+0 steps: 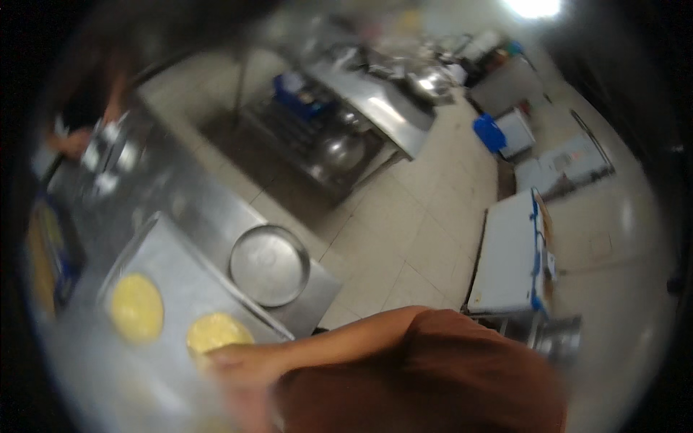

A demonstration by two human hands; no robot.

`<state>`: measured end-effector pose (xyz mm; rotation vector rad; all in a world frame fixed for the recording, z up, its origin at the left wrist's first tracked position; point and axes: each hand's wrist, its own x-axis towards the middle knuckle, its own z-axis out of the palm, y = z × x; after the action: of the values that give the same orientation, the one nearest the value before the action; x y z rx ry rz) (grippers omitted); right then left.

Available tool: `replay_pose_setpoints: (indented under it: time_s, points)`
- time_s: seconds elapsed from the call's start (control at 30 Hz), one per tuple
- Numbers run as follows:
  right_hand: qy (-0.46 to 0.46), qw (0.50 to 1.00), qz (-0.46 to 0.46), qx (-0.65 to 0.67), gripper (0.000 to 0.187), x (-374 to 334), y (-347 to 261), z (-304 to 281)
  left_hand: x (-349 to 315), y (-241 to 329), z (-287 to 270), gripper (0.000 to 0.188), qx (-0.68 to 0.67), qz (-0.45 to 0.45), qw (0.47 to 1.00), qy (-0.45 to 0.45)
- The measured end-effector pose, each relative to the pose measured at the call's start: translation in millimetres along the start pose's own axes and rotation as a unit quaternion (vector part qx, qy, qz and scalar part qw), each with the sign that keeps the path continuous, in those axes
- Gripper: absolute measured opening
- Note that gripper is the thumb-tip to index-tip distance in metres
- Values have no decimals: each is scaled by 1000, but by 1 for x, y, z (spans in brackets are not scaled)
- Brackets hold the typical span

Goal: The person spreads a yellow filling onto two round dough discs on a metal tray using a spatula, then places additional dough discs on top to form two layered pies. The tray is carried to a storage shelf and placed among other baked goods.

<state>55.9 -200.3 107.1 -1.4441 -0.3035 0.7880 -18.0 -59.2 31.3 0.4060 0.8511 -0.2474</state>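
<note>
My right hand (245,364) comes in from the lower right and touches the near edge of a flat, round, yellow dough-like piece (216,332). Its fingers are smeared by motion and partly out of sight. Just below it, a blurred patch of skin runs toward the lower edge; it may be my left hand, but its fingers cannot be made out. A second glossy yellow round (137,308) lies farther left. Both rest on a pale, rimmed baking tray (172,270). Beside the tray stands a shallow round metal pan (269,265).
The tray and pan are on a steel worktable (202,198). At its far left, another person's hands (76,141) are near shiny metal objects (108,155). Beyond the tiled floor (386,242) stand a steel counter with a lower shelf (382,108) and a white chest freezer (505,256).
</note>
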Motion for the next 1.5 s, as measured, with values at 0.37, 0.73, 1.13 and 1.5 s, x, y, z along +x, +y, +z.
replay_pose_setpoints:
  time_s: [0.37, 0.73, 1.13, 1.5]
  points:
    - [188, 849, -87, 485, 40, -28, -26, -65, 0, 31, 31, 66, 135, 40, 987, 79]
    - [-306, 861, -70, -400, 22, 8, -95, 25, -26, 42, -7, 76, 68, -3, 992, -104]
    - [87, 912, 83, 391, 42, -13, 10, -34, -23, 63, 16, 80, -153, -64, 899, -405]
    - [123, 970, 127, 165, 35, -44, 56, -6, -12, 16, -41, 33, 258, 75, 961, -58]
